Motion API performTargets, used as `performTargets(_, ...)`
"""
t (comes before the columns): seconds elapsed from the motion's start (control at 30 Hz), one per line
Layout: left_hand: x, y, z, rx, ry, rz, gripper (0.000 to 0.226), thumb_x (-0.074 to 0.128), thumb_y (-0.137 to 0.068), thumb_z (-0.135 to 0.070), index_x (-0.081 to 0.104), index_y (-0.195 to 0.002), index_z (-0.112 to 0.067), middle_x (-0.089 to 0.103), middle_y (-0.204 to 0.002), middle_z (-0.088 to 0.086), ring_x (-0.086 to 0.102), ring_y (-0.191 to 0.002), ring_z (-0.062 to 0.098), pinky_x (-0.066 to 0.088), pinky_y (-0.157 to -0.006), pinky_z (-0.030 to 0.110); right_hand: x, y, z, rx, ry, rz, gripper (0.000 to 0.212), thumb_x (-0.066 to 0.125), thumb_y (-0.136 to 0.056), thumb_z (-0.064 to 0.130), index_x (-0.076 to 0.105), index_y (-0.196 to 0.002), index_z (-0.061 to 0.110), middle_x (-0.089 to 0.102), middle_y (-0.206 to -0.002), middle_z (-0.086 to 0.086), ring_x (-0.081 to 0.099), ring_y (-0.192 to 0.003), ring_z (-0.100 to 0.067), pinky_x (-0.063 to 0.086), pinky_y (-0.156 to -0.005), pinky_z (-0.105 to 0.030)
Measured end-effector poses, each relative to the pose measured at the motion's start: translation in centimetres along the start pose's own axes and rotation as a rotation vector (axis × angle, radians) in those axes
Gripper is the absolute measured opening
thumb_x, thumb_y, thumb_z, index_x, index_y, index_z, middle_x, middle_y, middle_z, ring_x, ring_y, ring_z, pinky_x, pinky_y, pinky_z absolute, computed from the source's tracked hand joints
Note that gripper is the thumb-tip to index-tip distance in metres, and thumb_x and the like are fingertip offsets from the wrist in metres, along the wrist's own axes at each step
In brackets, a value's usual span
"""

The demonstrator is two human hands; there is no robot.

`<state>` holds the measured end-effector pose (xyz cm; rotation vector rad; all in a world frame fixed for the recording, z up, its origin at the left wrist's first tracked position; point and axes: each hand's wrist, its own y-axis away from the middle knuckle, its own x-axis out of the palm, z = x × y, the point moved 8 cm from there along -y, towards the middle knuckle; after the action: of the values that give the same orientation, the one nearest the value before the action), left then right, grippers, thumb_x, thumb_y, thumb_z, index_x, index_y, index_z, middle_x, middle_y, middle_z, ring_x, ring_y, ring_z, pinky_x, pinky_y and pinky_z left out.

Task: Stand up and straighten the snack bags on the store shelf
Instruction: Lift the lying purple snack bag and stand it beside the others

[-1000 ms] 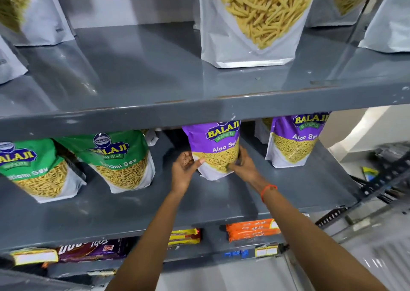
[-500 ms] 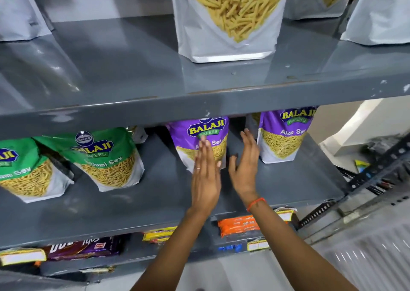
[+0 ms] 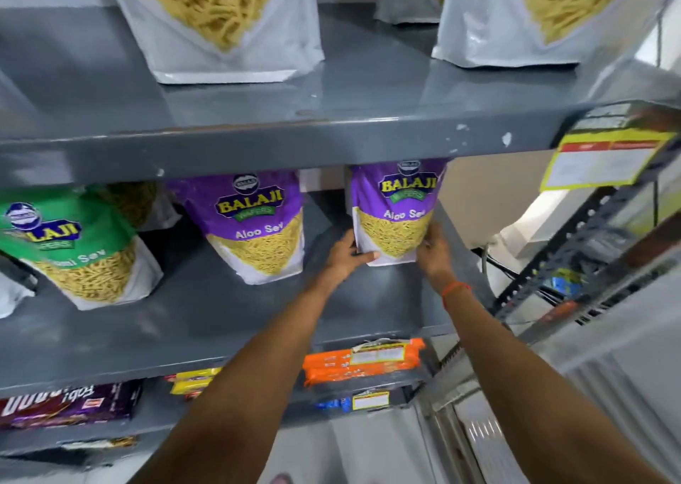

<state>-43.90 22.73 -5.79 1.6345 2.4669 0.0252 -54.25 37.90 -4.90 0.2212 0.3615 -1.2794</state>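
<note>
Head camera looks at the middle shelf (image 3: 228,321), where both hands grip the base of the purple Aloo Sev bag at the right end (image 3: 396,214). The left hand (image 3: 348,258) cups the bag's lower left corner, thumb laid across the front of the white bottom panel, other fingers hidden behind. The right hand (image 3: 435,253) presses the lower right edge, fingers curled round the side of the pouch. So both hands are clamped on this one bag, which stands upright near the shelf's right edge and well back from its front lip.

This looks like the squaring step for this bag: set its base flat and turn its face to the front. The second Aloo Sev bag (image 3: 258,225) stands just left, apart from the held one, and seems upright already. The green bag (image 3: 84,251) toward the left end leans and sits askew, so it likely needs attention after this.

Next move calls for a small twist and a firm press down on the base, then a clean release so the pouch does not tip toward the open right edge.
</note>
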Motion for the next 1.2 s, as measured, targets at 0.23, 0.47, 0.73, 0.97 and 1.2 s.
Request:
performTargets(0.23,2.5,5.0,2.2,-0.009,-0.042,-0.107,0.033,0.07,-0.079,-0.008,0.054,-0.107,0.0,0.066,-0.11,0.024,0.057,-0.093,0.019,0.049,-0.09,0.046,-2.6,4.5,-1.0,-0.113,-0.09,-0.004,0.04,0.041,-0.083,-0.006,0.042,-0.123,-0.003,0.058,-0.109,-0.012,0.055,-0.097,-0.025,0.045,-0.084,-0.04)
performTargets(0.47,5.3,10.0,3.0,0.042,-0.048,-0.091,0.045,0.069,-0.074,-0.029,0.057,-0.114,-0.011,0.069,-0.115,0.012,0.064,-0.108,0.025,0.052,-0.094,0.042,-6.0,10.5,-1.3,-0.158,-0.056,-0.072,0.041,0.039,-0.085,-0.014,0.044,-0.123,-0.002,0.057,-0.121,-0.02,0.055,-0.111,-0.03,0.043,-0.092,-0.035)
performTargets(0.73,5.4,11.4,1.7,0.073,-0.149,-0.109,0.067,0.071,-0.078,-0.036,0.039,-0.136,-0.022,0.055,-0.134,-0.004,0.049,-0.127,0.012,0.042,-0.101,0.028,-7.9,12.7,0.4,-0.105,-0.017,-0.295,0.056,0.036,-0.078,-0.017,0.037,-0.132,-0.004,0.045,-0.138,-0.022,0.04,-0.131,-0.032,0.03,-0.112,-0.038)
performTargets(0.97,-1.6,14.3,-4.7,0.449,-0.375,-0.46,0.084,0.052,-0.086,-0.049,0.0,-0.148,-0.024,0.006,-0.159,-0.004,0.008,-0.143,-0.001,0.009,-0.117,0.013,-3.1,18.5,9.5,-0.605,-0.02,-0.391,0.055,0.034,-0.079,-0.002,0.04,-0.132,0.01,0.036,-0.129,-0.004,0.033,-0.125,-0.006,0.039,-0.105,-0.031)
performTargets(1.2,-15.9,14.8,-2.9,0.309,-0.495,-0.876,0.097,0.053,-0.081,-0.055,0.0,-0.148,-0.009,0.004,-0.159,0.016,0.003,-0.147,0.019,-0.004,-0.117,0.022,8.6,16.9,12.9,-0.608,0.031,-0.107,0.057,0.04,-0.076,-0.003,0.038,-0.132,0.007,0.043,-0.134,-0.015,0.037,-0.125,-0.021,0.023,-0.113,-0.02)
